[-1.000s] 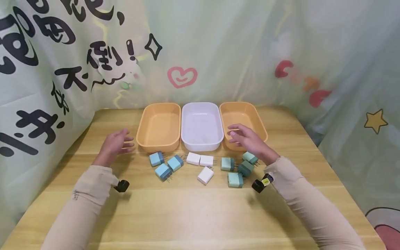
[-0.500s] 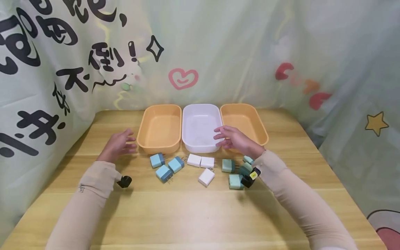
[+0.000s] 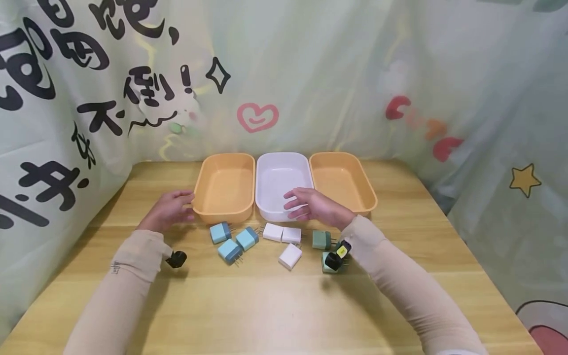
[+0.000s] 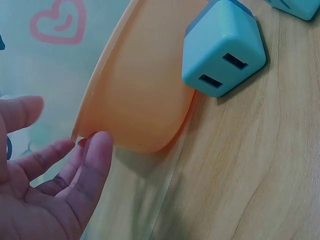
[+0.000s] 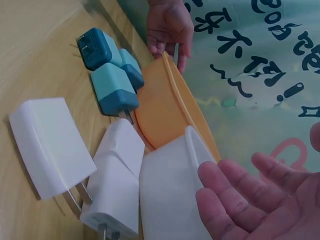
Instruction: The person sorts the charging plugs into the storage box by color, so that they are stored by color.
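The person's left hand [image 3: 170, 211] is at the near left corner of the left orange tray [image 3: 226, 185], fingers loosely extended, not grasping; in the left wrist view the tips meet the rim and appear to touch it. The right hand [image 3: 317, 204] hovers by the near right part of the white tray [image 3: 284, 172], its fingers relaxed, spread a little and holding nothing; whether they touch its rim I can't tell.

Those two trays and a right orange tray [image 3: 341, 177] stand side by side along the far edge of the wooden surface [image 3: 266, 310], well in from its left and right edges. In front of the left orange tray lie three blue plugs [image 3: 220, 232] in a tight cluster. Next come three white plugs [image 3: 290, 257], two end to end just before the white tray and the third nearer the person. Further toward the right edge I see green plugs [image 3: 320, 239], partly covered by the right sleeve [image 3: 390, 276] and the black wrist camera [image 3: 333, 261], so I can't count them. Behind the far edge hangs a pale printed cloth [image 3: 333, 64] with a pink heart [image 3: 258, 118] on it.
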